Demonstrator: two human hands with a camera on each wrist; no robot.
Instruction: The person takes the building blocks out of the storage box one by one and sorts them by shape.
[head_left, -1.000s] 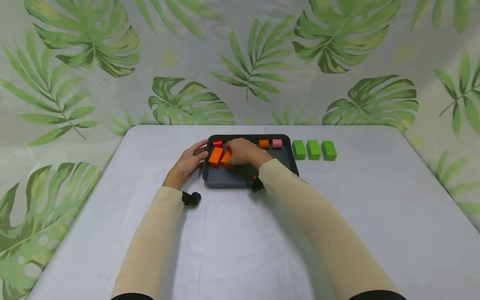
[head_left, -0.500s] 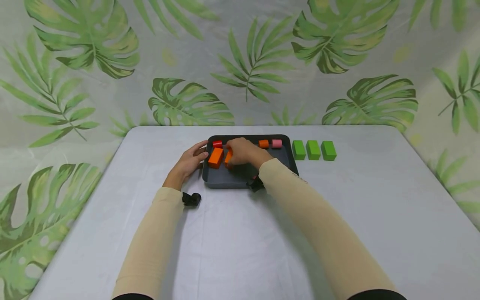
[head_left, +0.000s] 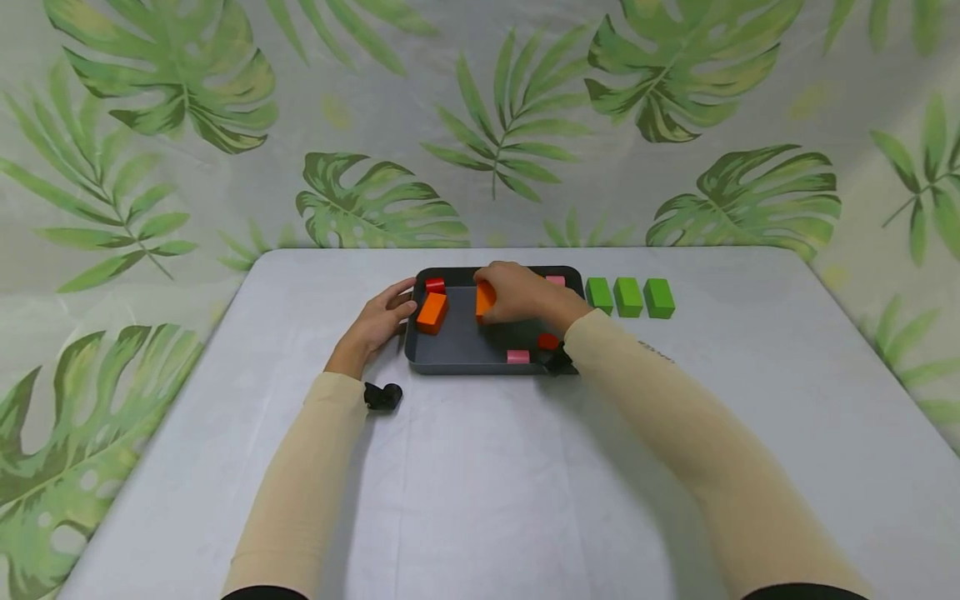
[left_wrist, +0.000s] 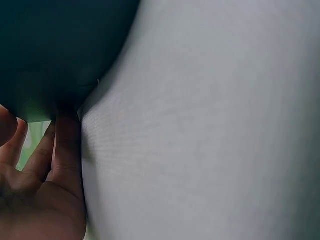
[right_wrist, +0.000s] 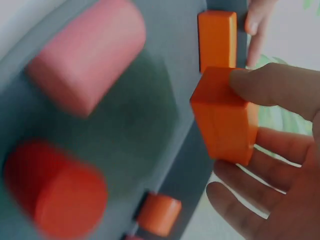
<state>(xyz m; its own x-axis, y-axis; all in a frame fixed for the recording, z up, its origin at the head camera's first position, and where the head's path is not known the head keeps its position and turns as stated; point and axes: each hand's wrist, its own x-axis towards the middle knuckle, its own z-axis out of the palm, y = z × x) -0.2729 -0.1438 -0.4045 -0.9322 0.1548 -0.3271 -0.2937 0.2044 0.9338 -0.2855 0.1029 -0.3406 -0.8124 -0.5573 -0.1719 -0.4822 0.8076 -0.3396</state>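
Note:
My right hand (head_left: pixel 519 293) pinches an orange rectangular block (head_left: pixel 485 302) over the middle of the dark grey tray (head_left: pixel 457 369). In the right wrist view the thumb lies on one end of this block (right_wrist: pixel 227 125), fingers at its opposite side. My left hand (head_left: pixel 378 322) touches the tray's left side with extended fingers; the left wrist view shows fingers (left_wrist: pixel 66 145) straight against the tray's outer wall. A second orange block (head_left: pixel 432 314) lies in the tray near that hand, just in front of a red cylinder (head_left: pixel 435 285).
Inside the tray's near right part lie a pink cylinder (head_left: pixel 518 357) and a red cylinder (head_left: pixel 548 342). A small orange piece (right_wrist: pixel 159 214) and another pink one (head_left: pixel 555 281) are along the far side. Three green blocks (head_left: pixel 628 297) stand in a row right of the tray.
My right hand has carried its orange block rightward, away from the other orange block. The pink and red cylinders near the front have come into view. My left hand stays in place.

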